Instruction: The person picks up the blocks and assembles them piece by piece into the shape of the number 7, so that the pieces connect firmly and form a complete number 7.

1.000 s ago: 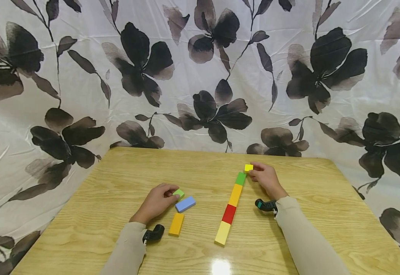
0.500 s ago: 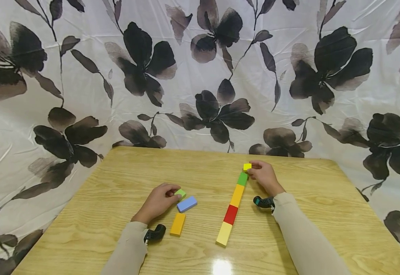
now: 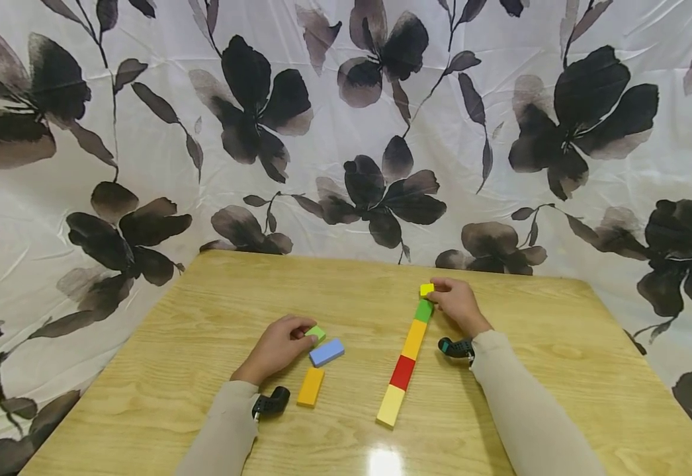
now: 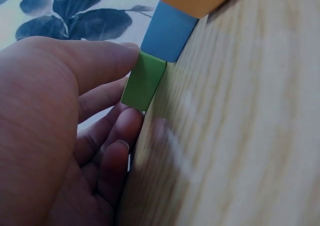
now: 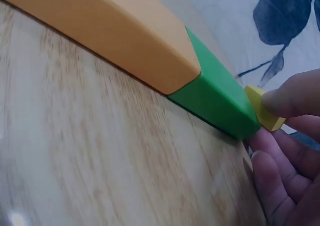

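My right hand (image 3: 459, 304) pinches a small yellow block (image 3: 426, 289) between thumb and fingers at the far end of a row of blocks. In the right wrist view that yellow block (image 5: 262, 107) is right at the end of the green block (image 5: 217, 98). Nearer me the row goes on with an orange block (image 3: 414, 339), a red block (image 3: 402, 373) and a pale yellow block (image 3: 390, 405). On the left, my left hand (image 3: 277, 347) pinches a light green block (image 4: 145, 80), close beside a blue block (image 4: 169, 33) on the table.
A loose orange block (image 3: 310, 387) lies in front of the blue one, near the left wrist camera (image 3: 271, 402). The wooden table (image 3: 203, 410) ends at a floral cloth (image 3: 334, 132) behind. Another wrist camera (image 3: 456, 347) sits beside the row.
The right hand has brought the yellow block slightly left, in line with the green end of the row. The left hand keeps its pinch on the light green block; the view has shifted slightly.
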The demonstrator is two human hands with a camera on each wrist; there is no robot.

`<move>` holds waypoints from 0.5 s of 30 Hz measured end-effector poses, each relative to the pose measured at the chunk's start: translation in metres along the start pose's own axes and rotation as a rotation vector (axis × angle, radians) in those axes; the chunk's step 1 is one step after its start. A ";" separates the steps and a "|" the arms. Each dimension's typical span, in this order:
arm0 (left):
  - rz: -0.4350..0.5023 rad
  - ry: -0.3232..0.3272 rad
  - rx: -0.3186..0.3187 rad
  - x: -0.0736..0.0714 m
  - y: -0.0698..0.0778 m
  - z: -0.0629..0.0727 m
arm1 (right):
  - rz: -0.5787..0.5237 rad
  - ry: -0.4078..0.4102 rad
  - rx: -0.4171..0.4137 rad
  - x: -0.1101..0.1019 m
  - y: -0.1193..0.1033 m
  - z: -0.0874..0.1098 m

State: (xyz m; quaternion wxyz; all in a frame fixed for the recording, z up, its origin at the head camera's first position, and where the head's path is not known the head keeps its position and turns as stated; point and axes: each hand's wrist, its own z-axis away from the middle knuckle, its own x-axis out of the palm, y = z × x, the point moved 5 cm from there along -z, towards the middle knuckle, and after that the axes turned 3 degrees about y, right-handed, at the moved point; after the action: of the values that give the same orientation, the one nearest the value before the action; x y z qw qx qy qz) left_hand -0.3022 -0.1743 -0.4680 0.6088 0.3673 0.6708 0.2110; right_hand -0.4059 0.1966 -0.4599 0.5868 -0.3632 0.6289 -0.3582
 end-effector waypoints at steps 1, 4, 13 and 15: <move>0.003 -0.001 -0.001 0.000 0.000 0.000 | 0.010 -0.001 -0.003 0.001 0.000 0.000; 0.010 0.000 -0.009 0.000 0.000 0.001 | 0.051 0.000 -0.027 0.002 -0.001 -0.001; 0.009 0.005 -0.015 0.001 0.000 0.000 | 0.082 -0.014 -0.026 0.004 -0.003 0.001; 0.012 0.005 -0.017 0.002 0.000 0.000 | 0.081 -0.018 -0.026 0.004 -0.001 0.001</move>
State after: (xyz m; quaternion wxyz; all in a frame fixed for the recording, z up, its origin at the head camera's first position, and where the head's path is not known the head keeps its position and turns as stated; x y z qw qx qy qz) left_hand -0.3018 -0.1730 -0.4691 0.6088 0.3656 0.6685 0.2211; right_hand -0.4047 0.1925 -0.4605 0.6016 -0.3483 0.6423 -0.3229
